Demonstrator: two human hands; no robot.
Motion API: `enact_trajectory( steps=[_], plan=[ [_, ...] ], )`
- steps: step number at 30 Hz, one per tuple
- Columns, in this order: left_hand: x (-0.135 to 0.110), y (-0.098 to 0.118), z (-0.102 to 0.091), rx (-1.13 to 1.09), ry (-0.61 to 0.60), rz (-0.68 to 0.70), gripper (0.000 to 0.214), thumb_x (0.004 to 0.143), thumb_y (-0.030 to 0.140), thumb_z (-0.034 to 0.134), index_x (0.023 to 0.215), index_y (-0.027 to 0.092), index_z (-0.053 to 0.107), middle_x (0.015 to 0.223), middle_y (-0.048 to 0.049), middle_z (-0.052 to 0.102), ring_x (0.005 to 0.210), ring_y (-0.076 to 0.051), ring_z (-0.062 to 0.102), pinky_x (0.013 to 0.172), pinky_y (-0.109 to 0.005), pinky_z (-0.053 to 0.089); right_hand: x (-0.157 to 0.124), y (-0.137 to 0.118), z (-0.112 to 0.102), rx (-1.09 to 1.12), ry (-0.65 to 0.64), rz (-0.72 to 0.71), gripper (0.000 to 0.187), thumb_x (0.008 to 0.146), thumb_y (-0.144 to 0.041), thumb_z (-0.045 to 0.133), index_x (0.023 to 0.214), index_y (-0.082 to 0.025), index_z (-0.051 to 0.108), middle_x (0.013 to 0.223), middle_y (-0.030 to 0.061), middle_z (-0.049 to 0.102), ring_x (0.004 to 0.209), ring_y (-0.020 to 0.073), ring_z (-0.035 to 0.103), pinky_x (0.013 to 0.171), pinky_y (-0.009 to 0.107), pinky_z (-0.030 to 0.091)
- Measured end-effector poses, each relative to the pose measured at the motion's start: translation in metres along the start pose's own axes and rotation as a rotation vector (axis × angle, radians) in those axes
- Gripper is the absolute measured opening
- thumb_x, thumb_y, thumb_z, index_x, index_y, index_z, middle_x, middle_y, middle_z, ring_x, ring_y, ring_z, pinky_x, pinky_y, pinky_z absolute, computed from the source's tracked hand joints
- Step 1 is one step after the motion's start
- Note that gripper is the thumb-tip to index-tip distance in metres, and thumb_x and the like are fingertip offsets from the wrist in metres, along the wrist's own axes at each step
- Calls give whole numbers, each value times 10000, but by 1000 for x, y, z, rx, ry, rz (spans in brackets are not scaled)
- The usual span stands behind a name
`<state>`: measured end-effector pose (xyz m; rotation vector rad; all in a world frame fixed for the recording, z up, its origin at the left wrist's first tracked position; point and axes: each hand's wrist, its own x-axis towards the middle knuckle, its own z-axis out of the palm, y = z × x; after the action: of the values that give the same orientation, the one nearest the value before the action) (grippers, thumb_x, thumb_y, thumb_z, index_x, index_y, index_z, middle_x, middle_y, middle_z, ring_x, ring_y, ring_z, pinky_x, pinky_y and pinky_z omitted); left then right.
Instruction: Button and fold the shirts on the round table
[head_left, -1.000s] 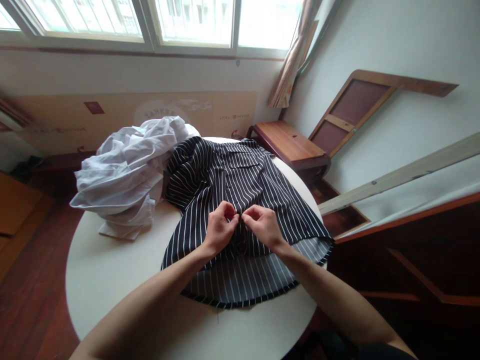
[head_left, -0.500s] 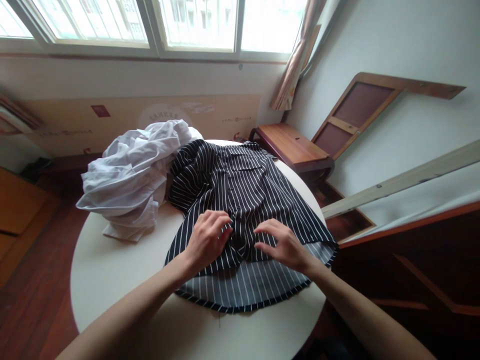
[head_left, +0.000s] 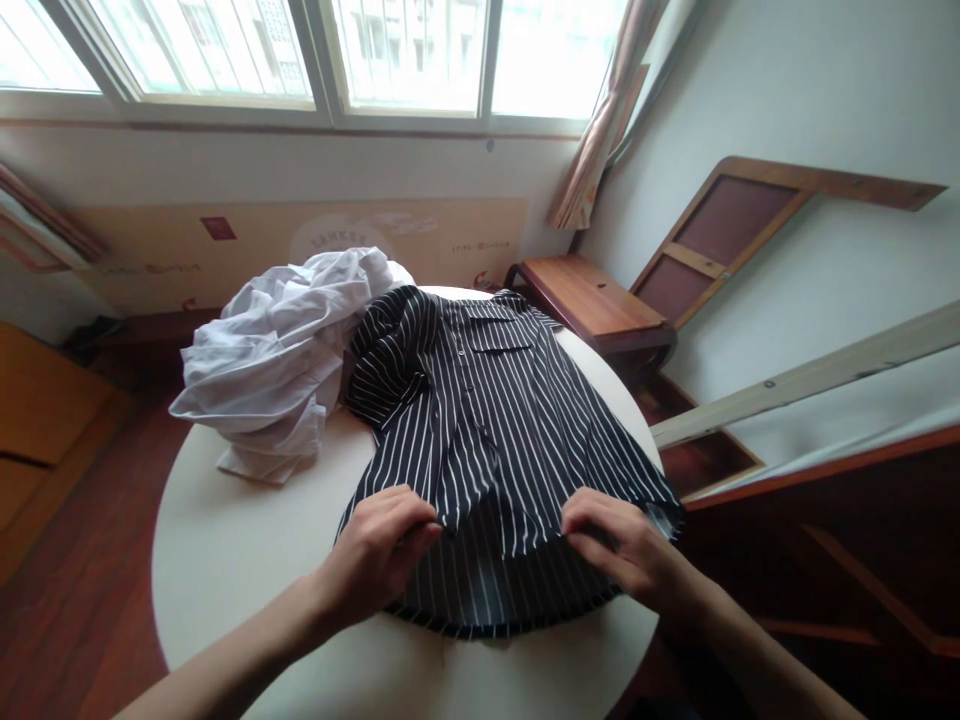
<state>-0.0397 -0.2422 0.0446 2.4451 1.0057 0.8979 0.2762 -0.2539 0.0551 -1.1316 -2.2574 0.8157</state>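
A black shirt with white pinstripes [head_left: 487,420] lies spread on a round white table [head_left: 225,540], collar toward the window. My left hand [head_left: 382,550] pinches the front hem of the shirt at its left side. Over on the right, my right hand [head_left: 622,545] has its fingers closed on the same hem. Both hands sit near the table's front edge, apart from each other, with the lower front panel stretched between them.
A crumpled pile of white garments [head_left: 277,355] sits on the table's back left. A wooden bench [head_left: 592,300] stands behind the table on the right, with a wooden frame [head_left: 720,230] leaning on the wall. Cardboard [head_left: 150,250] lines the wall under the window.
Both hands left the button placket in the middle of the shirt, moved down and apart, and closed on the lower hem. The view has tilted slightly.
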Motion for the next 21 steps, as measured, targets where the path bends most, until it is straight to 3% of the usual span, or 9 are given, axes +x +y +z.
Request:
enact_trajectory(
  steps=[2, 5, 9, 12, 14, 15, 19, 21],
  plan=[
    [-2, 11, -8, -25, -74, 60, 162, 925, 210, 453, 789, 185, 537, 634, -9, 556, 582, -119, 495, 554, -250, 356, -2, -12, -10, -8, -94, 23, 99, 893, -173, 486, 843, -211, 563, 821, 43, 600, 778, 161, 568, 705, 282, 469],
    [-11, 20, -5, 19, -360, 146, 180, 899, 210, 492, 725, 193, 536, 574, 18, 541, 496, -104, 462, 503, -256, 317, -4, -21, -7, -113, -334, 23, 114, 843, -132, 528, 809, -211, 602, 796, 26, 616, 755, 159, 575, 680, 269, 451],
    [-19, 22, 7, -64, -717, 95, 79, 771, 169, 651, 731, 210, 597, 516, 60, 548, 430, -85, 457, 430, -221, 279, -4, -22, 9, -113, -671, 13, 144, 772, -89, 593, 779, -215, 663, 754, -8, 653, 701, 146, 612, 641, 243, 439],
    [-5, 12, -1, -206, -804, 110, 99, 739, 204, 708, 823, 224, 660, 589, 55, 606, 492, -88, 527, 465, -188, 343, 11, -14, 4, 81, -871, 24, 192, 757, -181, 683, 944, -221, 695, 745, -21, 671, 654, 133, 627, 569, 211, 431],
    [19, -7, -15, -186, -665, 75, 117, 781, 296, 691, 864, 216, 668, 692, 26, 641, 598, -107, 574, 550, -199, 407, 36, -1, -10, 216, -847, 51, 300, 779, -265, 685, 1074, -216, 667, 807, -9, 687, 699, 132, 643, 600, 207, 462],
    [35, -20, -24, -109, -527, 31, 137, 809, 335, 661, 864, 209, 664, 750, 7, 651, 674, -128, 590, 612, -221, 432, 53, 9, -19, 245, -757, 71, 302, 803, -290, 659, 1094, -211, 658, 852, 3, 692, 739, 135, 649, 643, 217, 482],
    [103, -90, -61, 321, 208, -215, 166, 866, 333, 564, 932, 200, 639, 952, -65, 645, 921, -217, 574, 842, -350, 442, 140, 68, -51, 72, -65, 177, 260, 828, -292, 608, 1050, -161, 650, 1014, 78, 677, 897, 181, 644, 797, 315, 512],
    [132, -123, -74, 494, 353, -312, 247, 865, 321, 544, 1063, 189, 612, 1099, -112, 617, 1038, -272, 535, 899, -404, 418, 184, 98, -58, -115, 177, 236, 331, 815, -266, 626, 1120, -137, 622, 1115, 127, 649, 982, 216, 629, 870, 362, 494]
  ],
)
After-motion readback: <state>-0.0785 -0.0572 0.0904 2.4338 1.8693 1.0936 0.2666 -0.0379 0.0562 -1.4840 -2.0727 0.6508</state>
